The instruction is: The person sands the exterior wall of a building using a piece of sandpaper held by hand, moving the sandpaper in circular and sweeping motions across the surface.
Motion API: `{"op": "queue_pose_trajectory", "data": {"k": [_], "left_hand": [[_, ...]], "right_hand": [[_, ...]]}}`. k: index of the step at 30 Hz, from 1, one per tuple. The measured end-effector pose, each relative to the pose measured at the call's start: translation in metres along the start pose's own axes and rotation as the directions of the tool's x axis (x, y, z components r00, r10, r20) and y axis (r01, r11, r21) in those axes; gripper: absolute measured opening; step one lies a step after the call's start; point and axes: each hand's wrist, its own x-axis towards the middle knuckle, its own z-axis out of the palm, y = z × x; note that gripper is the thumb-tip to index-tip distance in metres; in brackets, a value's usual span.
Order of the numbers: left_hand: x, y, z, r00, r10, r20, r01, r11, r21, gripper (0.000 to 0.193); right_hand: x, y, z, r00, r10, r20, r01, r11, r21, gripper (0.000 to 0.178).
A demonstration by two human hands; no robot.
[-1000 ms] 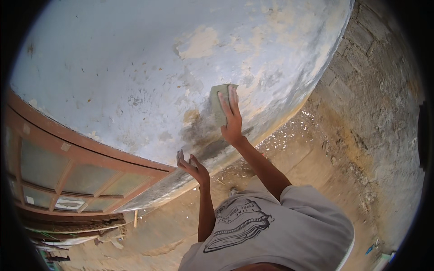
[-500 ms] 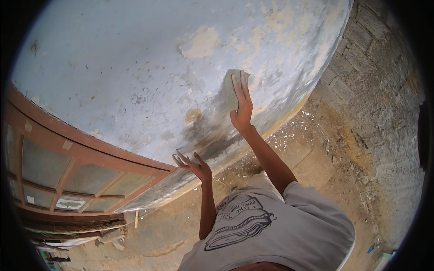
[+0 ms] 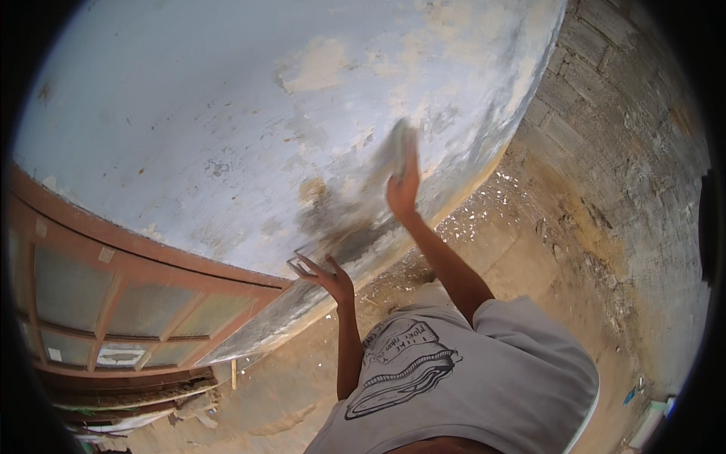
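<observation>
A weathered, pale blue painted wall point(image 3: 227, 113) fills the view in front of me, with peeled cream patches and a dark grey-brown stain low down. My right hand point(image 3: 404, 183) presses a grey-green sheet of sandpaper point(image 3: 394, 148) against it, above and right of the stain. Motion blurs both the sheet and the fingers. Lower and to the left, my left hand point(image 3: 331, 280) has its fingers spread at the wall, close to the corner of the brown window frame point(image 3: 257, 277). Nothing shows in that hand.
Several glass panes point(image 3: 72, 280) fill the wooden frame at left. A rough block wall point(image 3: 597, 98) rises on the right. Pale flakes point(image 3: 484, 204) litter the dirt ground point(image 3: 522, 257) along the painted wall's base. Small blue and white items point(image 3: 650, 416) lie at lower right.
My right hand and the sandpaper have turned slightly on the wall and are now blurred by motion. My left hand stays in place. The whole view has shifted a little.
</observation>
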Motion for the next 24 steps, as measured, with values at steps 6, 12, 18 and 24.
{"op": "queue_pose_trajectory", "data": {"k": [6, 12, 18, 24], "left_hand": [[-0.002, 0.003, 0.001, 0.998, 0.067, 0.015, -0.068, 0.996, 0.057, 0.077], [-0.010, -0.012, 0.003, 0.998, -0.018, 0.054, 0.018, 1.000, 0.003, 0.079], [-0.008, 0.003, 0.011, 0.997, 0.015, 0.081, -0.017, 0.999, 0.031, 0.079], [-0.006, 0.005, 0.026, 0.999, -0.009, 0.044, 0.012, 0.999, -0.053, 0.083]], "right_hand": [[-0.015, 0.034, -0.008, 0.914, 0.397, -0.082, -0.401, 0.916, -0.037, 0.083], [0.015, 0.002, -0.009, 0.988, 0.157, -0.004, -0.157, 0.987, -0.030, 0.088], [0.049, 0.044, -0.034, 0.989, 0.135, -0.060, -0.139, 0.988, -0.062, 0.078], [0.053, 0.002, -0.039, 0.988, 0.138, 0.068, -0.134, 0.989, -0.055, 0.073]]}}
